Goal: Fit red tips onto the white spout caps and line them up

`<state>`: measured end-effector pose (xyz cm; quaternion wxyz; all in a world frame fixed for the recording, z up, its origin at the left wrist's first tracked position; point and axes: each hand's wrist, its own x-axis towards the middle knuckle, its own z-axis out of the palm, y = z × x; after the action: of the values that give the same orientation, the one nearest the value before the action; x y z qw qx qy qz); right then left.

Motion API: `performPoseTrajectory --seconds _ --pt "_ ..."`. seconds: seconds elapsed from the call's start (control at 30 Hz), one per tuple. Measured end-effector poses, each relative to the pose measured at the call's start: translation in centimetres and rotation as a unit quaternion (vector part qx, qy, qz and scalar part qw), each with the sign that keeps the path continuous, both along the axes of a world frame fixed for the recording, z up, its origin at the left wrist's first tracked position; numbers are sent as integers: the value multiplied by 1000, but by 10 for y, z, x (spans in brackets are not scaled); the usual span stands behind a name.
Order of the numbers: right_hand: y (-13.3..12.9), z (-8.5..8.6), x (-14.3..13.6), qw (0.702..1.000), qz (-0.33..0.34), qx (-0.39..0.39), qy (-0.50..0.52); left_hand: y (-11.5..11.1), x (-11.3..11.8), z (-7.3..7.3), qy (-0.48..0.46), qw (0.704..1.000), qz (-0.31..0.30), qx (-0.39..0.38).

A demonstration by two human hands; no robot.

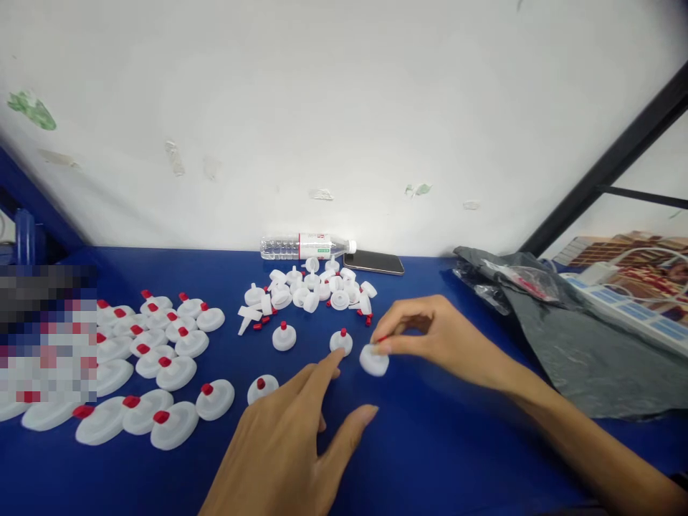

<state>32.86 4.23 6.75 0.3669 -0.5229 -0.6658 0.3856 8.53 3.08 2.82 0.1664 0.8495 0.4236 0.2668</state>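
Note:
My right hand (416,330) pinches a white round cap with a red tip (374,360) between thumb and fingers, just over the blue table. My left hand (301,430) is open, thumb spread, its index fingertip at another red-tipped white cap (340,344). Two more such caps stand close by, one cap (284,337) behind the left hand and one cap (261,388) partly covered by it. Behind them lies a pile of white caps (312,287) without red tips, with small red tips (261,324) scattered along its front edge.
Many red-tipped white caps (177,365) spread over the left of the blue table (430,459). A clear bottle (306,247) and a phone (373,262) lie along the wall. On the right are a grey plastic bag (570,344) and a power strip (639,308).

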Motion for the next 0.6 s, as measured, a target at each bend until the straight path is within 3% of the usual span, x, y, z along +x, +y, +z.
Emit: performPoseTrajectory --seconds 0.1,0.23,0.4,0.47,0.6 --pt "8 2 15 990 -46 20 -131 -2 -1 4 9 1000 -10 11" --pt "13 4 23 987 -37 1 -159 -3 -2 9 14 1000 -17 17" --pt "15 3 19 970 -112 129 -174 -3 -5 13 9 999 -14 45" --pt "17 -4 19 962 -105 157 -198 -2 -5 15 3 999 -11 49" --pt "23 -20 22 972 -56 88 -212 -2 -6 21 -1 999 -10 41"
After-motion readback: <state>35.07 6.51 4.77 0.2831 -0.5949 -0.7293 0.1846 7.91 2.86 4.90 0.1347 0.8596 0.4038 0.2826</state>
